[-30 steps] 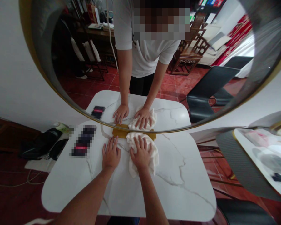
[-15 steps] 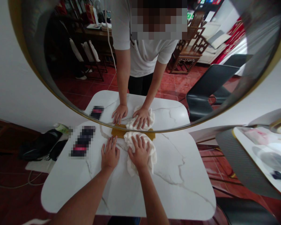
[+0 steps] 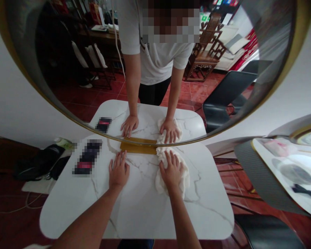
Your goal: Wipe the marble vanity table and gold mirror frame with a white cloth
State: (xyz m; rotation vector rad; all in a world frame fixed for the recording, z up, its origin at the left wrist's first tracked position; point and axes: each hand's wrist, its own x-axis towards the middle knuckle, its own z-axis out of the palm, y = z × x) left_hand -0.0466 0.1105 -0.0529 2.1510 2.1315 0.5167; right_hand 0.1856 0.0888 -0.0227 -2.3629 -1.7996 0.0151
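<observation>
Spread over a crumpled white cloth (image 3: 160,183), my right hand (image 3: 172,172) presses down with its fingers apart. The cloth lies on a white marble-patterned table (image 3: 140,207), right of the middle. My left hand (image 3: 119,172) rests flat on the bare tabletop with nothing in it. Its fingertips touch or nearly touch the front edge of a gold-coloured base plate (image 3: 137,148) under the mirror. The cloth's far edge meets the right end of that plate. Both hands and the cloth show again in the mirror.
A large round mirror (image 3: 147,144) with a gold rim stands over the table's far side. A pixelated dark object (image 3: 87,157) lies on the left. Black chair seat (image 3: 268,231) at lower right; another white surface (image 3: 277,169) beyond it. Dark bag (image 3: 38,160) at left.
My right hand has slid to the right across the table with the cloth, uncovering more of the gold plate. My left hand stays in place on the table. The view has shifted slightly.
</observation>
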